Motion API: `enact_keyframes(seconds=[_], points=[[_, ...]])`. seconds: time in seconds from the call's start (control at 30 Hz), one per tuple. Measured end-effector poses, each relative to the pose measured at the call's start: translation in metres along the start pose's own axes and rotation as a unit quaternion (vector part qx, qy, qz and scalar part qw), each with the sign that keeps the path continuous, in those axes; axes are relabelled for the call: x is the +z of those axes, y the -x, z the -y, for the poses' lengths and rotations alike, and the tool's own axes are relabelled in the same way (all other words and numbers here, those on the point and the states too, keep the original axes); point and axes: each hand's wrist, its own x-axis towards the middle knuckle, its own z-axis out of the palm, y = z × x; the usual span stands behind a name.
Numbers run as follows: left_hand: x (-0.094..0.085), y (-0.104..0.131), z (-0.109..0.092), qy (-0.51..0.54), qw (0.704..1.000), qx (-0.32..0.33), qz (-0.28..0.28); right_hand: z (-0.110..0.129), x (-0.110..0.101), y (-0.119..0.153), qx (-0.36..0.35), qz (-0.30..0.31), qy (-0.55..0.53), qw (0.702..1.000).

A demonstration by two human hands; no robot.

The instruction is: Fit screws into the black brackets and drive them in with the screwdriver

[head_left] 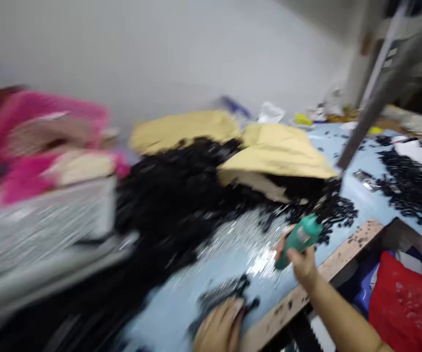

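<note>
My right hand [304,264] is wrapped round a green cylindrical tool [304,234] with a dark tip, held tilted above the light blue table [211,269]. At the bottom middle, my left hand [220,325] rests at a small group of black pieces [225,293]; its fingers look pressed together, and what they hold, if anything, is blurred. Many small clear or silvery pieces [243,234] lie between the hands and a large heap of black pieces [174,190].
Yellow bags [277,151] lie on the heap. Pink bags [50,142] and a clear plastic-wrapped bundle [50,225] stand at left. A slanted grey post [375,98] rises at right. Below the wooden edge [346,249], an open drawer holds a red bag [405,298].
</note>
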Motion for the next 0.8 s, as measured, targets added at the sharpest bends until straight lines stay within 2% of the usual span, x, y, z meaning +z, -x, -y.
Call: enact_keyframes(seconds=[0.07,0.1,0.17,0.23,0.3,0.5,0.8], points=[[0.002,0.019,-0.021,-0.053,0.998,-0.019,0.007,0.007,0.007,0.011,0.002,-0.039,0.044,0.998],[0.004,0.022,-0.029,-0.060,0.997,-0.032,0.024,0.010,0.011,0.013,-0.001,-0.038,0.058,0.998],[0.007,0.021,-0.034,-0.046,0.995,-0.065,0.059,0.011,0.020,0.013,-0.027,-0.017,0.050,0.998],[0.009,0.018,-0.034,-0.043,0.990,-0.115,0.065,0.010,0.029,0.013,-0.035,0.034,0.025,0.999],[0.010,0.018,-0.036,-0.032,0.988,-0.137,0.065,0.011,0.037,0.017,-0.041,0.091,0.008,0.995],[0.011,0.023,-0.042,-0.006,0.992,-0.119,0.040,0.012,0.044,0.025,-0.049,0.182,0.017,0.982],[0.012,0.025,-0.038,0.014,0.993,-0.113,0.038,0.000,0.039,0.028,-0.032,0.223,0.046,0.973]])
